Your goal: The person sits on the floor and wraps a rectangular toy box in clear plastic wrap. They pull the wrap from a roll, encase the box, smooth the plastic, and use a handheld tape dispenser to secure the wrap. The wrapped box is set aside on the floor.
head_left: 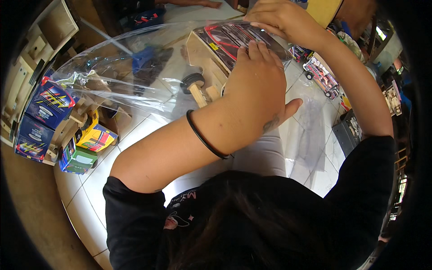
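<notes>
A wooden toy truck point(201, 50) with black wheels and a dark, red-striped printed panel stands in front of me. Clear plastic point(112, 78), seemingly a large bag, spreads around the truck and far out to the left. Across the panel lies my left hand point(258, 81), fingers stretched out flat and thumb pointing right. My right hand point(283, 22) is at the truck's far right end, its fingers bent and pinching the edge of the plastic. The truck's near side is partly hidden behind my left hand and forearm.
Several toy trucks with blue printed boxes point(47, 101) stand at the left, beside a yellow one point(95, 132). On the right sits a small printed toy truck point(321, 76). Clear plastic sheets point(306, 130) lie on the white tiled floor point(85, 198). Another person's hand point(211, 4) shows at the far side.
</notes>
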A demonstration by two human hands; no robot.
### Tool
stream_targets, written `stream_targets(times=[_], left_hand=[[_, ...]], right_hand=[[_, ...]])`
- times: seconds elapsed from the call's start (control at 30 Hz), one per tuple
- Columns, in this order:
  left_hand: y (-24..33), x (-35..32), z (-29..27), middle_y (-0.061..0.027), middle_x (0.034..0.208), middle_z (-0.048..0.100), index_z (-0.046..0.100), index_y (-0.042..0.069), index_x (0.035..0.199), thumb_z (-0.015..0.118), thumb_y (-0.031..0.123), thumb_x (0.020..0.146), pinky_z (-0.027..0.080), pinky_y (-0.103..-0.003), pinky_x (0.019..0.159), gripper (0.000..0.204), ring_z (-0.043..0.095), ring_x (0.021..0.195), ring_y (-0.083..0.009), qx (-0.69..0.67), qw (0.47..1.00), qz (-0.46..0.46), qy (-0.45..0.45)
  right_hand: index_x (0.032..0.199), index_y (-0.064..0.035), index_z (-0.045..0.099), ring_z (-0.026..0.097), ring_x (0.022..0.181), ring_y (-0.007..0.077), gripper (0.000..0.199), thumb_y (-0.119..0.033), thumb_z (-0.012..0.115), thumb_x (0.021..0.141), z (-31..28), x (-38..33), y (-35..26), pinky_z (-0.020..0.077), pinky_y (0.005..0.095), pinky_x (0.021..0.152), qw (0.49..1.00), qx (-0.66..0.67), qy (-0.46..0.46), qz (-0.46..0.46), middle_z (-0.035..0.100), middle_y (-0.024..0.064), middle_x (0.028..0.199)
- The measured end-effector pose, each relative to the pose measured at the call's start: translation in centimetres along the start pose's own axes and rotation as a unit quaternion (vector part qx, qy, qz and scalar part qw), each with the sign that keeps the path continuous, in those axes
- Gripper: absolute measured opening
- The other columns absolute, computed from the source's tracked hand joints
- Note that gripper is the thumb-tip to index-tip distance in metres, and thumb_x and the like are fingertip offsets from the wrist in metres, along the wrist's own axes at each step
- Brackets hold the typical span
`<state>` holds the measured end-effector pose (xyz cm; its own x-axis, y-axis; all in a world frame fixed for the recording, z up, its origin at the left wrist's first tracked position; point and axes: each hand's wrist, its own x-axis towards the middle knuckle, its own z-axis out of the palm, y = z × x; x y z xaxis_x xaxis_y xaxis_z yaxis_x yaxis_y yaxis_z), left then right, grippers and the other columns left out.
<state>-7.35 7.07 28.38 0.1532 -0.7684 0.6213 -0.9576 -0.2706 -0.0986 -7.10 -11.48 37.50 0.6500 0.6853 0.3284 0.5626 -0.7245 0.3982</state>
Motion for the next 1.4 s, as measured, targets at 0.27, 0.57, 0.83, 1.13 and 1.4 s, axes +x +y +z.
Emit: stream_targets(times=[0.27,0.57,0.83,1.13,1.4], left_hand=[[-4.0,0.4,-0.8,-0.0354,0.115,0.054,0.053,-0.019,0.108,0.051,0.059,0.085,0.041,-0.043,0.099,0.081,0.053,0.112,-0.0437,-0.012,0.999,-0.022,-0.034],[-5.6,0.8,-1.6,-0.0328,0.100,0.060,0.056,-0.016,0.105,0.052,0.062,0.084,0.046,-0.043,0.091,0.080,0.059,0.100,-0.0432,-0.018,1.000,0.002,0.016],[-5.1,1.1,-2.4,-0.0324,0.096,0.060,0.057,-0.013,0.103,0.053,0.052,0.086,0.047,-0.044,0.085,0.067,0.059,0.094,-0.0433,-0.026,1.000,0.002,0.004],[-2.9,0.7,-4.7,-0.0195,0.096,0.063,0.063,-0.004,0.097,0.064,0.025,0.082,0.045,-0.042,0.090,0.033,0.060,0.093,-0.0345,0.002,0.993,0.040,0.111],[-4.1,-0.6,-2.7,-0.0135,0.098,0.062,0.064,-0.002,0.102,0.062,0.023,0.085,0.042,-0.042,0.092,0.030,0.058,0.096,-0.0304,0.058,0.997,0.049,0.032]], right_hand=[[0.097,-0.0019,0.066,0.061,0.089,0.0281,0.023,-0.016,0.061,0.079,0.5,-1.3,-1.0,0.0493,0.0370,0.082,1.000,-0.017,0.004,0.016,0.064,0.0109,0.091],[0.108,-0.0015,0.063,0.058,0.102,0.0267,0.031,-0.018,0.058,0.083,1.1,-2.2,-0.6,0.0448,0.0363,0.091,0.999,-0.026,-0.035,0.024,0.063,0.0116,0.104],[0.107,0.0030,0.064,0.058,0.101,0.0286,0.036,-0.008,0.061,0.073,1.4,-2.5,-1.5,0.0465,0.0368,0.091,0.995,-0.077,-0.053,-0.033,0.064,0.0116,0.105],[0.110,0.0029,0.064,0.056,0.108,0.0297,0.041,-0.004,0.059,0.070,0.7,-2.8,-3.6,0.0416,0.0384,0.098,0.988,-0.076,-0.117,0.072,0.062,0.0128,0.115],[0.114,-0.0031,0.061,0.055,0.109,0.0273,0.035,-0.010,0.056,0.080,0.3,-2.6,-4.5,0.0385,0.0399,0.097,0.995,-0.081,-0.039,0.035,0.062,0.0120,0.110]])
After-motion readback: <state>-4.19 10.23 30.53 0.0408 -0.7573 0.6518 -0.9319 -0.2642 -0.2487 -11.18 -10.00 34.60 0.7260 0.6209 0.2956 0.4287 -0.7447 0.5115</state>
